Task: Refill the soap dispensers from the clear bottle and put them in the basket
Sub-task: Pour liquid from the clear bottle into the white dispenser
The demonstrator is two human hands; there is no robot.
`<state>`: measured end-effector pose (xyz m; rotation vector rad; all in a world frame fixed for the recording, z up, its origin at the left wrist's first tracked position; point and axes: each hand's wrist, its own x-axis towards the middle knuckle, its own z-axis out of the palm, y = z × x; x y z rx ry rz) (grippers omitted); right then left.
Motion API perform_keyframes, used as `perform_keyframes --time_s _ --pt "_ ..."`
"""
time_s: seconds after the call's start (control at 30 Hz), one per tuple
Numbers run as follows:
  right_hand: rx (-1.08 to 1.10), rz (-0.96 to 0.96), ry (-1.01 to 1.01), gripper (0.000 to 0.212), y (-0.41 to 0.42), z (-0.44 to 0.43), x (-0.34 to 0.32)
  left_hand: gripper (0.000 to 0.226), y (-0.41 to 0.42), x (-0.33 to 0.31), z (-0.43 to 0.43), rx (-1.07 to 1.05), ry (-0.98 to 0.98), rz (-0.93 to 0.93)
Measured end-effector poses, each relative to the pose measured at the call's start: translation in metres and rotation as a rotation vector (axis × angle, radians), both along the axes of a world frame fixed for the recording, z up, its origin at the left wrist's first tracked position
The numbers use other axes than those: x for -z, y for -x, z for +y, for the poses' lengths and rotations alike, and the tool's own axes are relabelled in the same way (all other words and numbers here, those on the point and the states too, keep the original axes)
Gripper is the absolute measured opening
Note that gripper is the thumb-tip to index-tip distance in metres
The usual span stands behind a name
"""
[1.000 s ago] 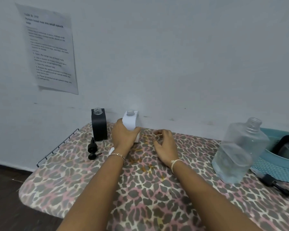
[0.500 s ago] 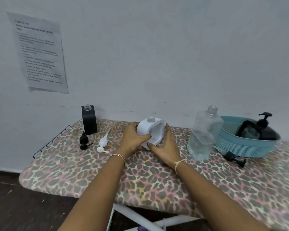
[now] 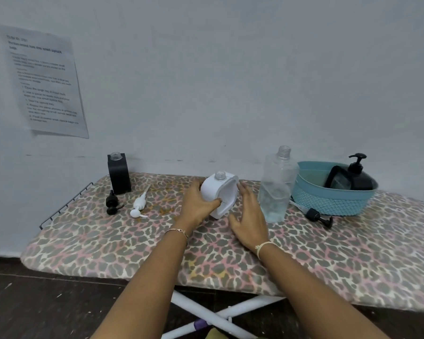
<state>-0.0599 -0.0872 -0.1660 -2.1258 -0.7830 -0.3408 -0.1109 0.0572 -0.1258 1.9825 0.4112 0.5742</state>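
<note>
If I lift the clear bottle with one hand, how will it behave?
The clear bottle probably feels light: liquid fills only its lower part. Its dented wall suggests thin plastic that may buckle when squeezed. Its neck is uncapped, so tilting may spill.

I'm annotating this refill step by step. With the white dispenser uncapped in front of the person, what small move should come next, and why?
Probably the right hand, open beside the white dispenser, reaches for the clear bottle just to its right. The left hand already steadies the dispenser, and both necks are uncapped.
</note>
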Motion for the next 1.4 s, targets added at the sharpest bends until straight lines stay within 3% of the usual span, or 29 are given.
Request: perform_keyframes --time_s 0.13,0.23,0.33,0.43,0.53,0.63,0.7,0.9,1.4 --pt "0.126 -0.271 0.006 0.068 -0.007 -0.015 -0.003 0.093 -0.004 -0.001 -0.005 0.034 -0.081 0.059" --pt "0.272 -0.398 0.073 0.072 -0.01 -0.025 -0.007 0.094 -0.008 -0.003 -0.009 0.03 -0.127 0.067" --pt "0.386 -0.43 0.007 0.087 -0.016 -0.031 -0.007 0.092 -0.011 -0.002 -0.008 -0.022 -0.148 0.092" --pt "0.535 -0.313 -0.138 0.106 -0.028 -0.035 -0.012 0.089 -0.012 -0.001 -0.008 -0.048 -0.153 0.087" --pt "0.561 -0.034 -0.243 0.126 -0.041 -0.036 -0.017 0.07 -0.012 0.002 -0.011 -0.09 -0.2 0.029" --pt "0.433 0.194 -0.435 0.126 -0.05 -0.035 -0.018 0.059 -0.012 0.004 -0.015 -0.157 -0.201 -0.022" --pt "0.405 0.239 -0.479 0.116 -0.053 -0.036 -0.02 0.056 -0.012 0.006 -0.016 -0.199 -0.193 -0.046" --pt "0.429 0.266 -0.422 0.069 -0.057 -0.031 -0.03 0.054 -0.012 0.007 -0.011 -0.331 -0.188 -0.047" --pt "0.233 -0.204 0.229 0.081 -0.049 -0.007 -0.047 0.067 -0.007 0.006 -0.005 -0.355 -0.227 -0.027"
